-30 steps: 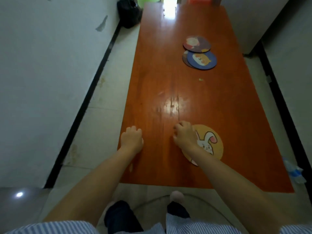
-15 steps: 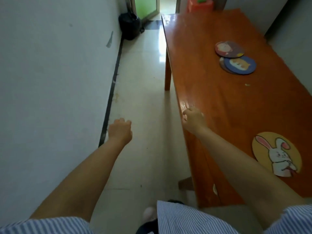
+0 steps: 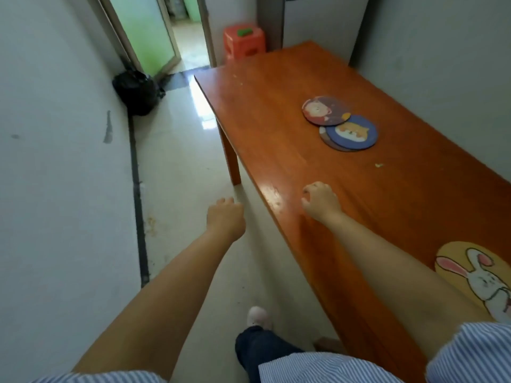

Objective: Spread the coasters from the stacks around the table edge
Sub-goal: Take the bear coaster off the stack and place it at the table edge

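Head view, one moment of a coaster-spreading task. Item: wooden table (image 3: 276, 111), long, seen from its left side. Item: rabbit coaster (image 3: 481, 275), yellow, lying flat near the table's near end, partly hidden by the right forearm; a second ago the right hand rested on it, and it now lies alone, so it reads as placed. Item: two remaining stacks well up the table — the maroon-topped stack (image 3: 326, 110) and the blue-topped stack (image 3: 351, 133), just touching or slightly overlapping, unchanged in position across the frames. Item: right hand (image 3: 320, 201), empty, fingers loosely curled, low over the table near its left edge; whether it touches the wood cannot be told. Item: left hand (image 3: 225, 217), empty, loosely closed, hanging over the floor beside the table. Change noted — the person has moved from the table's end to its left side, a shoe (image 3: 257, 316) stepping forward. Judgement: one coaster is down, most are not yet spread; the next step is likely a reach to the stacks for another.
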Demonstrator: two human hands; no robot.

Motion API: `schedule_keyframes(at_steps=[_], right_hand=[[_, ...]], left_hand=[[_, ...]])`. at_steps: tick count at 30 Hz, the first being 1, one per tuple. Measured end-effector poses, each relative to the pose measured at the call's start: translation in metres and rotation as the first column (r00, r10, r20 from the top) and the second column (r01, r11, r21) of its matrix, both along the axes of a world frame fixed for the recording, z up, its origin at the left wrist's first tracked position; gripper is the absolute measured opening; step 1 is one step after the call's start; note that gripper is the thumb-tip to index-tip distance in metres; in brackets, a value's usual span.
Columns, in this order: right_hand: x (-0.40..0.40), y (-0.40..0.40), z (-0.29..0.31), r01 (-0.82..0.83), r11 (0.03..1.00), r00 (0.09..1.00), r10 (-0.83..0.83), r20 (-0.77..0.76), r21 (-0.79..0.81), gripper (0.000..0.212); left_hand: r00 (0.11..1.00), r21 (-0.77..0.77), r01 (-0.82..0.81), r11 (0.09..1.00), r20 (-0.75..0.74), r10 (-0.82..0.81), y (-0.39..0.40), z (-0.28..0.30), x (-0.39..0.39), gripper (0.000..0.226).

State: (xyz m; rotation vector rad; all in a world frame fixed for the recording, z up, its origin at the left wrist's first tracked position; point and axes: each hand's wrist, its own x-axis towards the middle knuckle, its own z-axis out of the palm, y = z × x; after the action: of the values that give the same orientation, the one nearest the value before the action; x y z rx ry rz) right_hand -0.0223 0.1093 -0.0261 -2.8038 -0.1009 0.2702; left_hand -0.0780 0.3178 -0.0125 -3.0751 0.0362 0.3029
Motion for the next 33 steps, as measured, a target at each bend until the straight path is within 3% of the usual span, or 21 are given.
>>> schedule_keyframes(at_steps=[7,12,19,26,29,31,33], right_hand=[[0.068,-0.003,0.015,0.141,0.989,0.989,-0.138,-0.057,0.042,0.033],[0.109,-0.023,0.008,0.336,0.932,0.940,-0.323,-0.106,0.133,0.032],[0.177,-0.049,-0.002,0.668,0.685,0.744,-0.629,-0.227,0.290,0.032],[0.264,-0.063,-0.023,0.844,0.316,0.483,-0.799,-0.358,0.434,0.046],[0.295,-0.060,-0.034,0.866,0.337,0.458,-0.832,-0.314,0.370,0.030],[0.310,-0.062,-0.039,0.887,0.366,0.443,-0.848,-0.292,0.283,0.046],[0.322,-0.062,-0.042,0.919,0.310,0.379,-0.864,-0.331,0.242,0.048]], left_hand=[[0.980,-0.020,0.181,0.983,-0.080,-0.182,-0.012,-0.001,0.094,0.031],[0.950,0.013,0.295,0.956,-0.109,-0.291,-0.019,-0.007,0.182,0.034],[0.901,-0.073,0.400,0.914,-0.154,-0.406,-0.038,-0.036,0.294,0.042],[0.826,-0.139,0.513,0.847,-0.188,-0.531,-0.039,-0.090,0.365,0.064],[0.813,-0.146,0.551,0.822,-0.128,-0.568,-0.032,-0.105,0.370,0.071],[0.813,-0.155,0.561,0.813,-0.083,-0.577,-0.030,-0.109,0.369,0.076],[0.811,-0.158,0.566,0.809,-0.068,-0.581,-0.029,-0.110,0.369,0.078]])
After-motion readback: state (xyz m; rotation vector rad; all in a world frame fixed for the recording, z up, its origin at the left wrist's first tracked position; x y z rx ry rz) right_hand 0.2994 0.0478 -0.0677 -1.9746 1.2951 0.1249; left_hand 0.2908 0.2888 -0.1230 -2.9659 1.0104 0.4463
